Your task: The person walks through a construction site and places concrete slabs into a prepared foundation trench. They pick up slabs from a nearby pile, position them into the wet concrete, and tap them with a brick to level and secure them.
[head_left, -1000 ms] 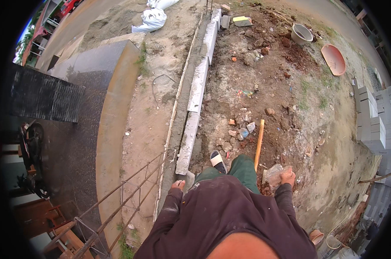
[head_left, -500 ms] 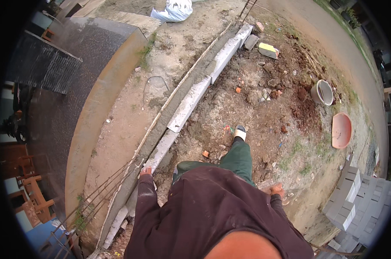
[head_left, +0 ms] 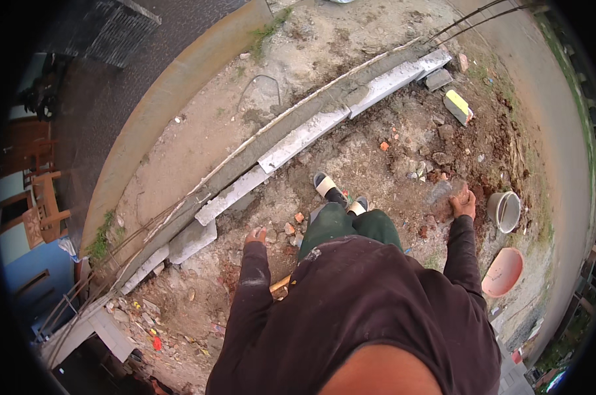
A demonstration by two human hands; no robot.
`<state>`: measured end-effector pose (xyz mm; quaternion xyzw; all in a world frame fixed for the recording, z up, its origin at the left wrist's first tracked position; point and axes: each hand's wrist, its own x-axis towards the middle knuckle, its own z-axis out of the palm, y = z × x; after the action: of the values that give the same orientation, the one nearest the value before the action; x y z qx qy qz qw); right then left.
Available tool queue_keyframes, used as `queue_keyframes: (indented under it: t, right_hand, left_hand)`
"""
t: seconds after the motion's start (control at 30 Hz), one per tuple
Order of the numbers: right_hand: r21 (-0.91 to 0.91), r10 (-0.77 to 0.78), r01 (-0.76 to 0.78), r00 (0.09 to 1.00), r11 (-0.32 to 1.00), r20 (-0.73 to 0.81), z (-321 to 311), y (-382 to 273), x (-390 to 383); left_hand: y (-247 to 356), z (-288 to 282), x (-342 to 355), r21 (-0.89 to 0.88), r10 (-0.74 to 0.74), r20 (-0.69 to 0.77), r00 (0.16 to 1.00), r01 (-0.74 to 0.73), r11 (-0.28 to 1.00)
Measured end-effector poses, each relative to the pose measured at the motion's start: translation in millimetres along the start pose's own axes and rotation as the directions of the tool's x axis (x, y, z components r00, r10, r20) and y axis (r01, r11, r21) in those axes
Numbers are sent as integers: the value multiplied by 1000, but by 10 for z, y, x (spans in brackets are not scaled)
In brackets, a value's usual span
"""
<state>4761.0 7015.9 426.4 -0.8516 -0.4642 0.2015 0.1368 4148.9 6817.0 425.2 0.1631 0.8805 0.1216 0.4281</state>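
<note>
My left hand (head_left: 256, 235) hangs over the soil just right of a low course of pale blocks (head_left: 232, 195), apart from them. Its fingers stretch forward, with nothing visible in them. My right hand (head_left: 464, 201) reaches out to the right, near a grey bucket (head_left: 504, 211). Its fingers are curled; a blurred greyish shape shows beside them, and I cannot make out what they hold. The blocks run diagonally along a strip of grey mortar (head_left: 245, 160). One block (head_left: 192, 241) at the near left sits askew from the line.
A red basin (head_left: 503, 272) lies beyond my right arm. A yellow-topped piece (head_left: 457, 106) and a grey block (head_left: 437, 79) lie at the far right. Thin steel bars (head_left: 469, 26) stick out at the row's far end. Rubble (head_left: 143, 316) covers the ground at lower left.
My left hand has come off the block row. My right hand has swung forward and out toward the bucket. My body and view have turned, and both feet now show.
</note>
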Motion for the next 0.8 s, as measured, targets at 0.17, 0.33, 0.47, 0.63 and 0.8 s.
queue_keyframes:
  t: [0.17, 0.33, 0.47, 0.63, 0.8]
  right_hand:
    - [68, -179, 173, 979, 983, 101, 538, -108, 572]
    - [-162, -59, 109, 956, 981, 286, 843, -749, 690]
    - [-287, 22, 115, 901, 951, 433, 1367, -810, 1079]
    - [-363, 14, 176, 885, 915, 465, 2725, 158, 1978]
    - [-139, -141, 208, 913, 968, 383, 3547, 1797, 3209]
  left_hand:
    - [57, 488, 670, 133, 93, -37, 995, -88, 987]
    - [621, 749, 658, 63, 18, 29, 999, -20, 998]
    - [586, 1129, 834, 95, 43, -105, 994, -34, 995]
    - [1051, 2144, 1645, 68, 253, -96, 963, -247, 967]
    - [1974, 3923, 3307, 31, 672, -107, 733, -673, 739]
